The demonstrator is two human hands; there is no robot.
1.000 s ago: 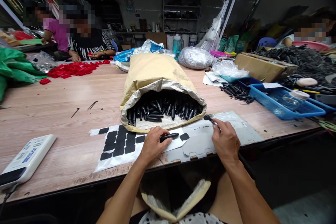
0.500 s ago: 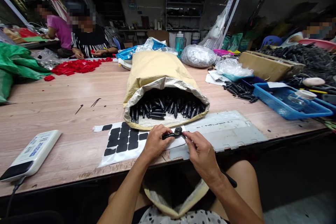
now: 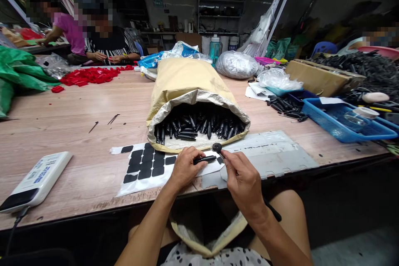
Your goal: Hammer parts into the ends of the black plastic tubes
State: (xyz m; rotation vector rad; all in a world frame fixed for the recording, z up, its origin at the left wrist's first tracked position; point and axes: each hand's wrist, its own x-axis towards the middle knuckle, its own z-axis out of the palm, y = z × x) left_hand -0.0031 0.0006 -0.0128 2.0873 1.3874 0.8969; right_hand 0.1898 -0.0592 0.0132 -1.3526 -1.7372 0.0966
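Near the table's front edge, my left hand is closed on a black pen-like part that points right. My right hand pinches a thin metal rod with a round black head, held just above and right of the black part's tip. The two pieces look apart. Behind my hands lies a tan sack, its open mouth facing me, with many black parts inside. A white sheet with black square stickers lies left of and partly under my left hand. A grey board lies to the right.
A white power bank with a cable sits at the left. Red pieces lie far left, near two people. At the right are a blue basket, a cardboard box and heaped black parts. Another open sack rests on my lap.
My right hand has moved slightly right and up, taking the round-headed rod away from the black part. The part remains in my left hand.
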